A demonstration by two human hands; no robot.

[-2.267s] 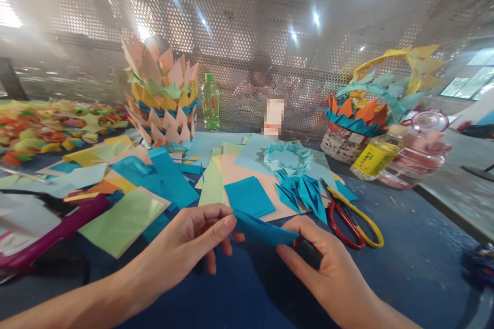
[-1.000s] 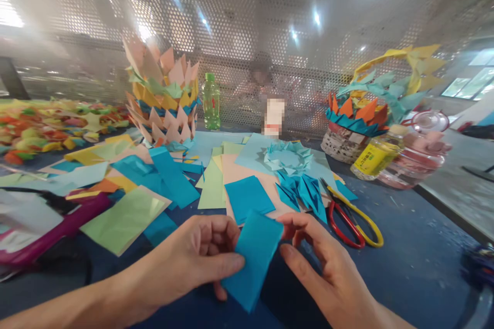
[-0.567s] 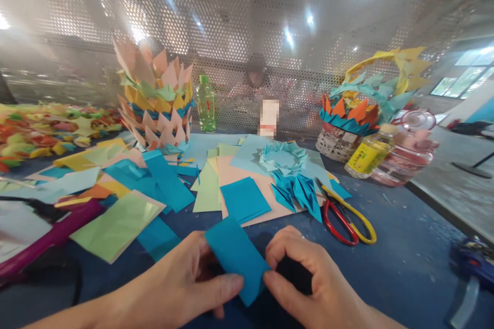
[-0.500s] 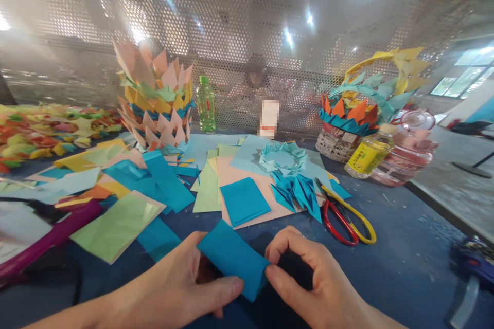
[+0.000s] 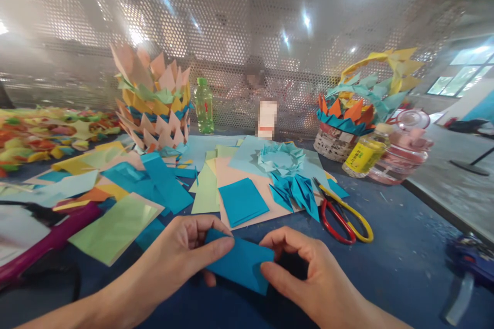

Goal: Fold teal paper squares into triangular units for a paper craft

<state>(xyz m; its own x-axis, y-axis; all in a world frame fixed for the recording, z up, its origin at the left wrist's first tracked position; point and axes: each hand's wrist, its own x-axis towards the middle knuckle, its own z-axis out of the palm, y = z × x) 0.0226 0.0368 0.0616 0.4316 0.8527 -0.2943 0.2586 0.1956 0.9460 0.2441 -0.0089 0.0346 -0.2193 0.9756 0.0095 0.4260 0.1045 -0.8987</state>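
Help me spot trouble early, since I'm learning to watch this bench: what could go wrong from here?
1. The blue paper is held between the left hand and right hand, so an uneven tug might crease it crookedly.
2. The scissors lie with their tips close to the folded blue pieces; a nudge could dent those.
3. The green sheet lies near the left forearm, so a sweep might drag it.

Head view (only one): forward, down, close over table (image 5: pixel 401 247), facing perforated screen (image 5: pixel 227 20).
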